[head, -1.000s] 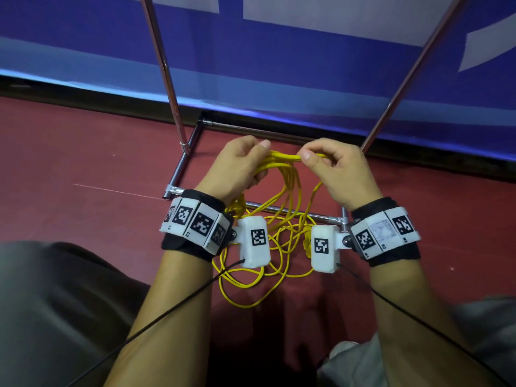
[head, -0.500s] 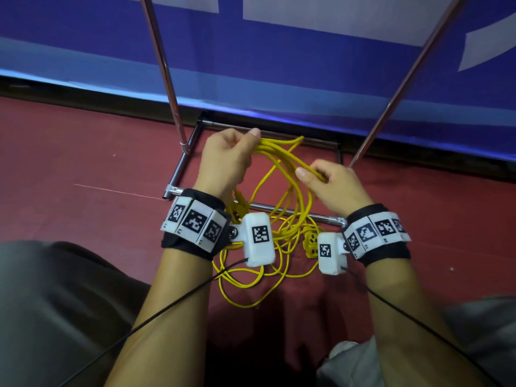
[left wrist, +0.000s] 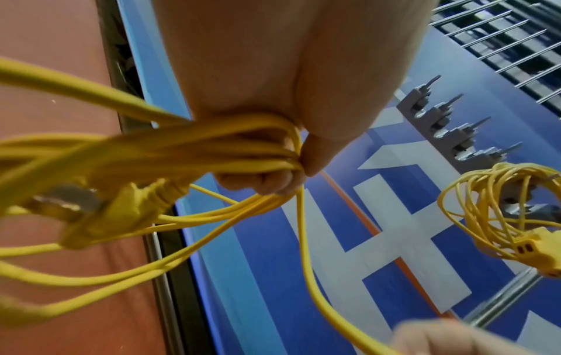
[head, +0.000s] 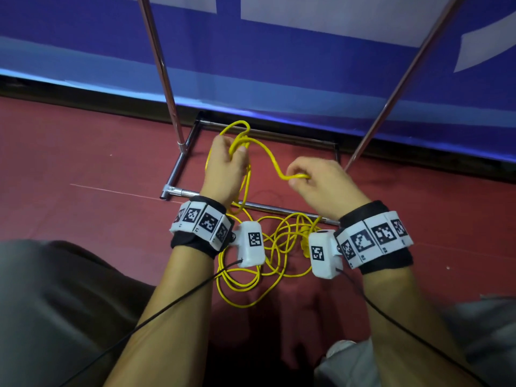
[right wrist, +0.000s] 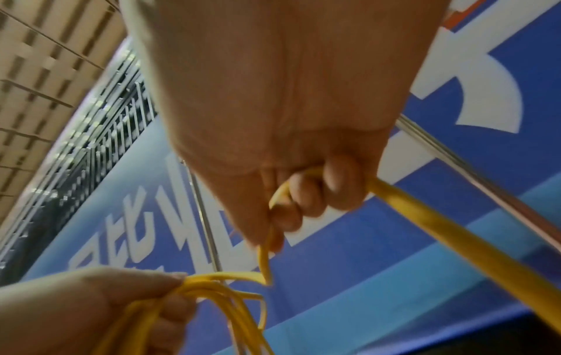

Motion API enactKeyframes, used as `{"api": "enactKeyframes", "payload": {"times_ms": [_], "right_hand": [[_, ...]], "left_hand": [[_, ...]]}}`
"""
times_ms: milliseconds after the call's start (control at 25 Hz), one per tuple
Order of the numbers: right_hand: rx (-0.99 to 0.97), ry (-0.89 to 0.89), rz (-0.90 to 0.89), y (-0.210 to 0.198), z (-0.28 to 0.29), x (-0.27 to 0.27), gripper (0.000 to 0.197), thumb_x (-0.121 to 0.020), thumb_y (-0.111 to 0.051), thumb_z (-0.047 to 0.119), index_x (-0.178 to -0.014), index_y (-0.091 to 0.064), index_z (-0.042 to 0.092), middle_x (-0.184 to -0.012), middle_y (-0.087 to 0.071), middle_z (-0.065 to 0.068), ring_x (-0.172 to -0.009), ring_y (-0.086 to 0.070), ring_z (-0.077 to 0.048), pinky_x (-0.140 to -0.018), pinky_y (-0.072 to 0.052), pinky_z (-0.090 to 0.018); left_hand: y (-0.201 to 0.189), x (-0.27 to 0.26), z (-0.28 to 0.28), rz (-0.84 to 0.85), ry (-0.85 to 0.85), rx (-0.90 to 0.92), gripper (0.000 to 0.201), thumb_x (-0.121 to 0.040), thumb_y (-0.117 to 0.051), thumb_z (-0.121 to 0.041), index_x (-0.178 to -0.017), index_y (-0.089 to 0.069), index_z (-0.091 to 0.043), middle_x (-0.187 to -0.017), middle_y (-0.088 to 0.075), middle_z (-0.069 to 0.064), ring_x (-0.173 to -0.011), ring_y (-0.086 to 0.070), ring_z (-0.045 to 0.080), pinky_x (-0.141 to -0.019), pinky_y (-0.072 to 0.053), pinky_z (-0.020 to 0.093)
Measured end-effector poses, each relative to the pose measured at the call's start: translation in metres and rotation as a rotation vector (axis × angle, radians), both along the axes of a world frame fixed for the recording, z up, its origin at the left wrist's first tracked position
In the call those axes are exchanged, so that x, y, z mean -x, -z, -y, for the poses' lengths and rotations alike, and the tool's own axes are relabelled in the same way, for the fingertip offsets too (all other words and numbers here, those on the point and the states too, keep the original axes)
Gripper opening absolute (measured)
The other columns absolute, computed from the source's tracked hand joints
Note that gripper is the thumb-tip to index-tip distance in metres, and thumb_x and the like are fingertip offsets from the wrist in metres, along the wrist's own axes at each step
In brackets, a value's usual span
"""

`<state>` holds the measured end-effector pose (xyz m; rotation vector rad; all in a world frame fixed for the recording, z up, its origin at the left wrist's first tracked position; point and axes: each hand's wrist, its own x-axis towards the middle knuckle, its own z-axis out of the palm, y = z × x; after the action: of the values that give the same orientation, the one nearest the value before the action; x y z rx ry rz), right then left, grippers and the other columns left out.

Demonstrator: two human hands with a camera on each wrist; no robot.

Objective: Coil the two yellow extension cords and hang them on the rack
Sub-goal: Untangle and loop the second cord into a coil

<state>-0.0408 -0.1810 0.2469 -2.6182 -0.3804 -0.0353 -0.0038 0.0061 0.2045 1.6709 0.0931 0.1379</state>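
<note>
Two yellow extension cords on record. The first, a thin yellow flat extension cord [head: 245, 188], is partly gathered: several loops are bunched in the left hand [head: 223, 166], whose fingers [left wrist: 267, 182] and thumb are curled tight round the bundle, as the left wrist view shows. One strand runs from that bundle across to the right hand [head: 321, 182], where the curled fingers [right wrist: 306, 194] close round it. The remaining length lies in loose, uncoiled loops on the dark red floor [head: 83, 169], below and between the wrists and partly over the front bar of the rack base. The cord's yellow moulded plug with metal prongs [left wrist: 100, 211] hangs just below the left hand's bundle, blurred in the wrist view.

The second, a coiled yellow extension cord with socket end [left wrist: 501, 216], hangs already on a grey row of metal hooks [left wrist: 449, 125], seen only from the left wrist.

Fixture: chrome tubular rack [head: 164, 76], two slanting uprights rising from a rectangular base frame on the floor. Both hands are held over that base.

Backdrop: blue and white printed banner [head: 307, 57] directly behind the rack.

Worn items: black wristbands with white coded marker tiles [head: 201, 222], one per wrist.
</note>
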Motion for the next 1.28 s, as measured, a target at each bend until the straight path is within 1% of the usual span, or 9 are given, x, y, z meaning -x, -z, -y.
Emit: {"api": "enactKeyframes", "payload": {"times_ms": [160,360,440,520,640,800,1000,1160,1280], "right_hand": [[-0.152,-0.206,-0.008,0.000,-0.017,0.003,0.012,-0.085,-0.062,0.015,-0.093,-0.071,0.014,-0.078,-0.056,0.009,-0.068,-0.046,-0.006,-0.065,-0.033,-0.011],[-0.525,0.077,0.074,0.008,-0.015,-0.001,0.012,-0.077,-0.068,0.020,-0.081,-0.056,0.020,-0.064,-0.061,0.004,-0.058,-0.061,-0.015,-0.062,-0.051,-0.035],[-0.382,0.222,0.132,0.012,-0.011,-0.003,0.023,-0.076,-0.069,0.028,-0.076,-0.049,0.017,-0.055,-0.055,0.002,-0.055,-0.055,-0.021,-0.055,-0.046,-0.037],[-0.195,0.338,0.169,0.013,-0.007,-0.004,0.039,-0.076,-0.068,0.048,-0.073,-0.047,0.015,-0.054,-0.047,0.000,-0.059,-0.047,-0.027,-0.052,-0.037,-0.035],[-0.370,0.338,0.144,0.013,0.001,-0.010,0.052,-0.079,-0.063,0.060,-0.068,-0.048,0.011,-0.048,-0.041,0.002,-0.051,-0.038,-0.019,-0.052,-0.032,-0.033],[-0.404,0.191,-0.170,0.020,0.022,-0.016,0.062,-0.086,-0.040,0.071,-0.067,-0.052,0.013,-0.051,-0.054,0.004,-0.046,-0.047,-0.007,-0.057,-0.039,-0.030],[-0.503,0.160,0.022,0.025,0.036,-0.016,0.023,-0.093,-0.061,0.033,-0.077,-0.062,0.018,-0.068,-0.058,-0.008,-0.063,-0.045,-0.006,-0.064,-0.037,-0.029],[-0.485,0.069,0.106,0.017,0.011,-0.014,0.015,-0.082,-0.066,0.036,-0.074,-0.065,0.024,-0.067,-0.064,-0.001,-0.062,-0.052,-0.008,-0.062,-0.042,-0.028],[-0.439,0.062,0.115,0.022,-0.009,-0.011,0.032,-0.083,-0.060,0.047,-0.075,-0.061,0.016,-0.061,-0.059,0.000,-0.060,-0.050,-0.016,-0.062,-0.042,-0.032]], "left_hand": [[-0.002,0.011,0.024,-0.013,0.203,-0.005,0.014,-0.100,-0.049,-0.005,-0.090,-0.046,-0.014,-0.070,-0.051,-0.001,-0.053,-0.048,-0.002,-0.058,-0.041,0.021],[-0.015,0.023,0.042,-0.067,0.397,0.227,0.041,-0.105,-0.042,-0.036,-0.085,-0.057,-0.003,-0.064,-0.058,0.005,-0.056,-0.053,0.012,-0.056,-0.047,0.023],[-0.014,0.026,0.043,-0.078,0.451,0.208,0.039,-0.093,-0.061,-0.042,-0.089,-0.057,-0.004,-0.063,-0.059,0.003,-0.055,-0.054,0.013,-0.057,-0.047,0.025],[-0.011,0.028,0.041,-0.088,0.454,0.197,0.036,-0.081,-0.075,-0.029,-0.097,-0.056,-0.003,-0.072,-0.061,0.006,-0.059,-0.057,0.014,-0.059,-0.050,0.025],[-0.011,0.027,0.036,-0.064,0.428,0.263,0.029,-0.082,-0.076,-0.005,-0.101,-0.054,-0.004,-0.072,-0.064,0.005,-0.056,-0.059,0.014,-0.056,-0.052,0.023],[-0.020,0.015,0.022,-0.005,0.278,0.357,0.022,-0.085,-0.071,-0.012,-0.090,-0.050,-0.013,-0.058,-0.055,-0.008,-0.043,-0.044,0.007,-0.048,-0.045,0.023],[-0.023,0.011,0.005,-0.002,0.277,0.084,0.025,-0.087,-0.074,-0.011,-0.088,-0.049,-0.013,-0.054,-0.053,-0.004,-0.041,-0.046,0.010,-0.043,-0.041,0.022],[-0.016,0.008,0.012,-0.037,0.404,-0.175,0.045,-0.068,-0.086,-0.031,-0.087,-0.049,-0.013,-0.058,-0.058,-0.005,-0.046,-0.049,0.015,-0.049,-0.044,0.030],[-0.015,0.011,0.015,-0.013,0.365,-0.245,0.046,-0.063,-0.079,-0.046,-0.083,-0.049,-0.018,-0.053,-0.053,-0.011,-0.048,-0.043,0.008,-0.050,-0.039,0.035]]}}
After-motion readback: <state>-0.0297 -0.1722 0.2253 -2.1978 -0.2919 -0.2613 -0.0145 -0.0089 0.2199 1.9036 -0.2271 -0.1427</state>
